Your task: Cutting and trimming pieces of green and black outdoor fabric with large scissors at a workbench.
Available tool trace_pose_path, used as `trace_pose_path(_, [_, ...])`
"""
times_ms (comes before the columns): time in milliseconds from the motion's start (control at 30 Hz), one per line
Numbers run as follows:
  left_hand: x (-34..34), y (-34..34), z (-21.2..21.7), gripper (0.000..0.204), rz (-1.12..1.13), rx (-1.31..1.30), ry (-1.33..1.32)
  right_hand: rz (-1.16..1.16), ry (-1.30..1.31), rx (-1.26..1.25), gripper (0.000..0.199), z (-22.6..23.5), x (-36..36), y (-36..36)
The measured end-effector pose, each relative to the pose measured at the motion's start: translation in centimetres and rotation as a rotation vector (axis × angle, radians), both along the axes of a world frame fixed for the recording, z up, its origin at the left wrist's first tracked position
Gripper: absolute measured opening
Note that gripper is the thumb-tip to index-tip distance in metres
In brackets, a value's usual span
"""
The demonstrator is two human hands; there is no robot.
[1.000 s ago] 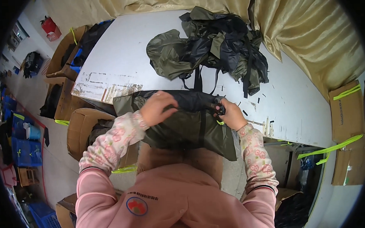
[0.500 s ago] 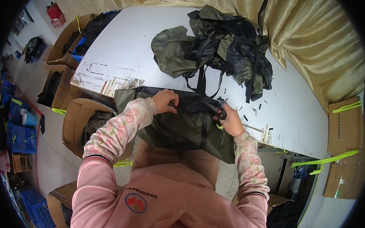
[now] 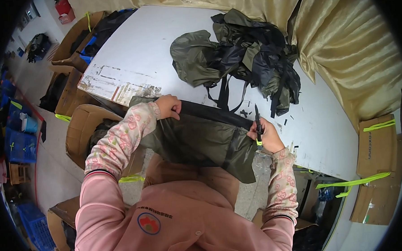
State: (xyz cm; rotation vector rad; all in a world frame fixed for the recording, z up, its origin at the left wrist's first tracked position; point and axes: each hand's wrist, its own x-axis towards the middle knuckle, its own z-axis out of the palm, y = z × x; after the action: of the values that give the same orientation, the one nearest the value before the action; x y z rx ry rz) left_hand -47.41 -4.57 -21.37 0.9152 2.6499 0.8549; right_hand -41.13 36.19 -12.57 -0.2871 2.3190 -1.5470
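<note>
An olive-green fabric bag (image 3: 197,141) with a black band along its top edge hangs at the near table edge, in front of my body. My left hand (image 3: 168,107) is closed on the left part of that band. At the band's right end, my right hand (image 3: 268,136) pinches the edge and also holds black thread snips (image 3: 258,123), their point upward and a yellow-green tie at the lower end. Beyond, on the table, lies a heap of olive and black fabric bags (image 3: 247,56) with black straps trailing toward me.
Small black clippings (image 3: 244,113) are scattered on the white table (image 3: 130,43), whose near-left edge is worn. Open cardboard boxes (image 3: 82,128) holding dark fabric stand at the left. A gold curtain (image 3: 341,43) borders the far and right sides; a carton (image 3: 376,149) stands at right.
The bag's top edge has been pulled straight between my hands, which have moved farther apart. The snips now point upward in my right hand.
</note>
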Motion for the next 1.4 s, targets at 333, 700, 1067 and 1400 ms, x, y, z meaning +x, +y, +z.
trace_pose_path(333, [1.0,-3.1,1.0,0.023,0.097,0.138,-0.361,-0.074,0.044,0.048,0.024,0.9,0.9,2.8])
trace_pose_path(700, [2.2,-3.7,6.9,0.015,0.011,0.649,-0.757,-0.109,0.082,0.210,0.022,0.7,2.4,2.9])
trace_pose_path(1067, [6.2,-0.2,10.9,0.016,0.004,0.648,-0.529,0.197,0.737,0.703,0.054,7.5,1.4,-10.4])
trace_pose_path(1400, [7.1,1.0,11.9,0.015,0.009,0.613,-0.510,0.326,0.725,0.722,0.055,8.3,1.4,-12.9])
